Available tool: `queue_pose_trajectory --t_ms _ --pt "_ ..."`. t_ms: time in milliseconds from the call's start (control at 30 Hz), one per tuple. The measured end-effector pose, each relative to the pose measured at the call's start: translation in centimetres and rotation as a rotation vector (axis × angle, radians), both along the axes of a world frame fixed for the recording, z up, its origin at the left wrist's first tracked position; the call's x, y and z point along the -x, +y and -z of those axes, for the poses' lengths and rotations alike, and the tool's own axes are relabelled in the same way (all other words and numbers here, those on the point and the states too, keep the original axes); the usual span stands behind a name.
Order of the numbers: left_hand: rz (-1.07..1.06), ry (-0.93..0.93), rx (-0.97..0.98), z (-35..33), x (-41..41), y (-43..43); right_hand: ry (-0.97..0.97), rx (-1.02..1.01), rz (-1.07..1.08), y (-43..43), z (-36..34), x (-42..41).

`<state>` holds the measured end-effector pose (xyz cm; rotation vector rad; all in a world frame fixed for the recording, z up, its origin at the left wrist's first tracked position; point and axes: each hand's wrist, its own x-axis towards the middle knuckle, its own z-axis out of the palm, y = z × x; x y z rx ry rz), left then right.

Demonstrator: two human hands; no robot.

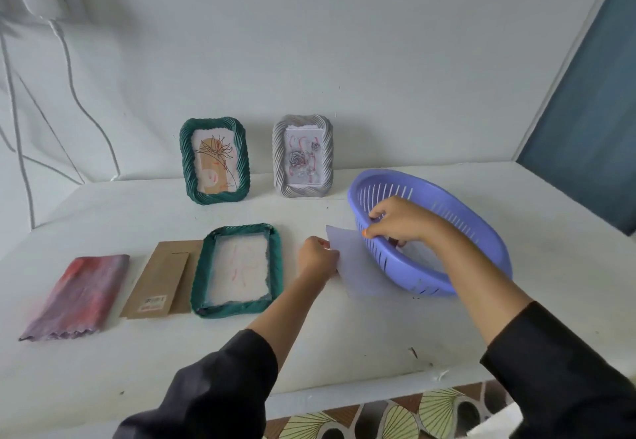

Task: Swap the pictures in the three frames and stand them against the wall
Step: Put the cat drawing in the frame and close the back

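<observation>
Two frames stand against the wall: a green frame [214,159] with a flower drawing and a grey frame [303,155] with a rose picture. A second green frame [238,270] lies face down on the table with a picture's back showing inside it. Its brown backing board [159,280] lies just left of it. My left hand [316,257] pinches a pale sheet [358,266] by its left edge. The sheet's right part sits against the purple basket [430,232]. My right hand [399,221] grips the basket's near rim, which is tilted up.
A folded red-purple cloth [77,297] lies at the table's left. White cables [69,70] hang down the wall at left. A dark blue panel [592,122] stands at right. The white table's front edge [344,400] runs below my arms, with patterned floor beyond.
</observation>
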<state>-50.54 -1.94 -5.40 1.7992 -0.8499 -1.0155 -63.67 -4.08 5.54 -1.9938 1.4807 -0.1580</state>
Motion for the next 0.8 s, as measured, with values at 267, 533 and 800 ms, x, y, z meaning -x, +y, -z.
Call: queue_pose_trajectory --t_ms 267,533,800 --pt "0.099 -0.225 -0.036 0.0 0.4 -0.1 0.03 0.021 -0.05 0.4 1.5 -0.5" --pt "0.038 -0.192 0.276 -3.8 0.6 -0.3 0.247 0.057 0.2 -3.0 2.4 4.6" --pt "0.329 -0.199 0.233 -4.7 0.9 -0.7 0.576 -0.119 0.265 -4.0 5.5 5.8"
